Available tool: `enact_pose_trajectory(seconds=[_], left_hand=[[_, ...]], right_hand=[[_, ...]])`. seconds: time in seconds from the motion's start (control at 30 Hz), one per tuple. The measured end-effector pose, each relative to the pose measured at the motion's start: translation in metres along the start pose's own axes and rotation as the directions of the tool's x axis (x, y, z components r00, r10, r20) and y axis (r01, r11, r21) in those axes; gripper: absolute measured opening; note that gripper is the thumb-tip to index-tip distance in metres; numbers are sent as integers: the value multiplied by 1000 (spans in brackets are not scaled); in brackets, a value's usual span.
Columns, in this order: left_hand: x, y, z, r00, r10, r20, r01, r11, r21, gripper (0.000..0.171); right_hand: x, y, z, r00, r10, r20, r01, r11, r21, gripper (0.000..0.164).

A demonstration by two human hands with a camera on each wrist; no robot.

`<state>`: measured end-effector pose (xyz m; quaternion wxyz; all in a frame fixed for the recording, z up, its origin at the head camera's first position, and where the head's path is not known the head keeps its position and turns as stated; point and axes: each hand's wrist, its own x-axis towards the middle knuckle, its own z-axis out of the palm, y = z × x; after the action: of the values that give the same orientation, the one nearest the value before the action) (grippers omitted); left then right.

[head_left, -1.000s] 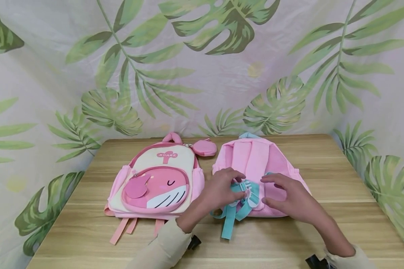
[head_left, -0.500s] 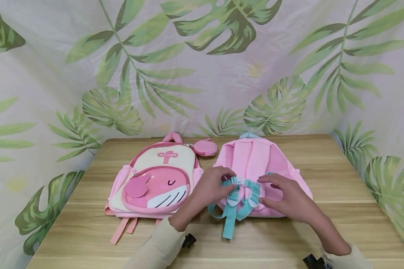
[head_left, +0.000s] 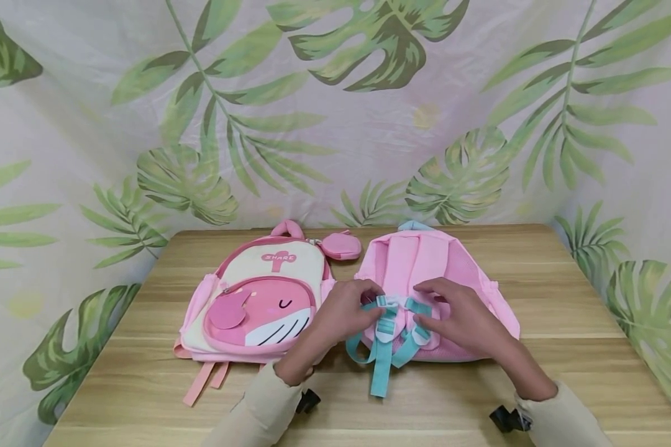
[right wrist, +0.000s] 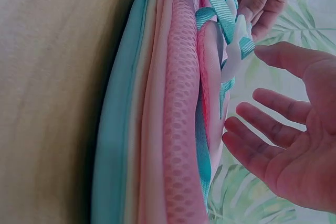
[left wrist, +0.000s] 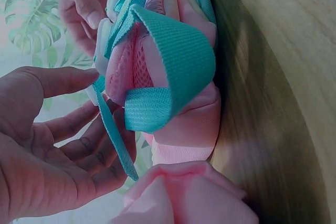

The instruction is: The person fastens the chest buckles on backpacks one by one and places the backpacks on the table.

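A pink backpack [head_left: 461, 261] lies back side up on the table, with teal webbing straps [head_left: 381, 366] and a white plastic buckle [head_left: 390, 302] at its lower middle. My left hand [head_left: 349, 310] pinches the teal strap beside the buckle between thumb and fingers. From the right, my right hand [head_left: 464, 313] reaches to the other strap. The right wrist view shows its thumb tip at the strap's edge [right wrist: 247, 46] and its fingers spread apart below. Whether the buckle's halves are joined I cannot tell.
On the left lies a second backpack [head_left: 276, 257], cream and pink with a whale face, partly behind my left arm. A small pink pouch [head_left: 341, 246] hangs at its top right. Both bags rest on a wooden table [head_left: 548, 292] before a leaf-patterned cloth [head_left: 363, 143].
My left hand has moved left with the strap and buckle. My right hand has shifted left, closer to the right-hand strap. The bags have barely moved.
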<state>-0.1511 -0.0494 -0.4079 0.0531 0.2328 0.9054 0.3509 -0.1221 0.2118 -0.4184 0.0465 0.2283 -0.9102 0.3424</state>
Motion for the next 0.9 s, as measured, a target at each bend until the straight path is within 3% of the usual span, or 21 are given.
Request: enact_pose_trajectory(seconds=[0.27, 0.7, 0.9], left_hand=[[1, -3, 1, 1000, 15, 6, -14, 1000, -14, 20], [2, -3, 0, 999, -22, 40, 23, 1000, -21, 21], [3, -3, 2, 999, -6, 40, 7, 1000, -30, 21]], right_hand=[[13, 3, 2, 1000, -4, 17, 4, 1000, 6, 46], [22, 8, 14, 998, -1, 61, -2, 999, 47, 40], [27, 4, 18, 997, 24, 79, -24, 1000, 1, 34]])
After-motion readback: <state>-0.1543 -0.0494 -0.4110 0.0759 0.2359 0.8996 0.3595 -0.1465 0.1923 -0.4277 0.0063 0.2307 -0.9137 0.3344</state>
